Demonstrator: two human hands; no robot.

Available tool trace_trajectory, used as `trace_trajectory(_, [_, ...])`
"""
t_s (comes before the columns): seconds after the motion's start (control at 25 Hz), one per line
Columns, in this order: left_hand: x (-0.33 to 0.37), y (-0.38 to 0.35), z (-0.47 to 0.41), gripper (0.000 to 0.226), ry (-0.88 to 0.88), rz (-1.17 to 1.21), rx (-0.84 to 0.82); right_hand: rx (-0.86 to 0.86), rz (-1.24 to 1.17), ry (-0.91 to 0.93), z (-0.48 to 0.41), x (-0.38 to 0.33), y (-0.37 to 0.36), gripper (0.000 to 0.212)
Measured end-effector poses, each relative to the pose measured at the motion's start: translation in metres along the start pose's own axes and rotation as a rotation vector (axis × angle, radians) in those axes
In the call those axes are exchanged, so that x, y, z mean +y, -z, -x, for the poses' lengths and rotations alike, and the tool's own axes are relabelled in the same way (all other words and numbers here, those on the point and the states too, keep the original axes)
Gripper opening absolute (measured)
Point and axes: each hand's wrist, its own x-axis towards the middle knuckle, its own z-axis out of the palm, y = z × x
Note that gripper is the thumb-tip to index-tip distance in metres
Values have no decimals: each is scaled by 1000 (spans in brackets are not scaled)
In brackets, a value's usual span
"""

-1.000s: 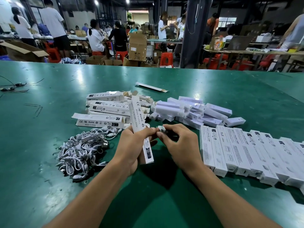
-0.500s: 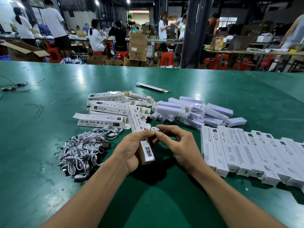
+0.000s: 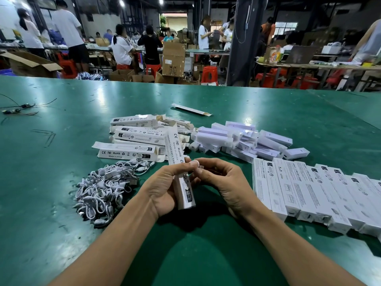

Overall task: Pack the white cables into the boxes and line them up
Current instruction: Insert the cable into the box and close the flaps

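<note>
My left hand (image 3: pixel 165 188) grips a long white printed box (image 3: pixel 177 153), held upright and tilted away over the green table (image 3: pixel 61 141). My right hand (image 3: pixel 224 180) is next to it, fingertips pinched on a small white cable plug (image 3: pixel 200 166) beside the box's middle. A heap of coiled white cables (image 3: pixel 105 186) lies to the left of my left hand. A row of packed white boxes (image 3: pixel 309 193) is lined up side by side at the right.
Empty printed boxes (image 3: pixel 136 137) lie piled behind my hands, and a pile of small white lamp units (image 3: pixel 243 139) lies to their right. One flat box (image 3: pixel 191 109) lies farther back. Thin dark wires (image 3: pixel 18 109) lie at the far left. People work at benches beyond the table.
My left hand has turned the box more upright and drawn it slightly closer. The right hand's fingertips have moved in beside the box, still pinching the cable plug.
</note>
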Motion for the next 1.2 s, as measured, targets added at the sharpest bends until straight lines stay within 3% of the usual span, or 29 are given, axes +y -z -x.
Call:
trace_trajectory(0.32, [-3,2,-1,27,-20,-108,26,75,112,21,2,0,-3,20])
trace_trajectory(0.52, [-9,0,-5,29,-294,-407,202,281,120,77,-3,-1,1,15])
trace_trajectory(0.68, [-14,4,-5,44,-539,-767,204,469,23,169,-8,-10,10,17])
trace_trajectory(0.88, [-20,13,-11,42,-853,-1252,295,665,42,267,-10,-18,15,15])
trace_trajectory(1.0, [-18,18,-11,41,-951,-1355,303,682,48,261,-9,-19,14,15])
trace_trajectory(1.2, [-19,18,-7,44,-1014,-1374,239,611,359,231,-3,-16,10,16])
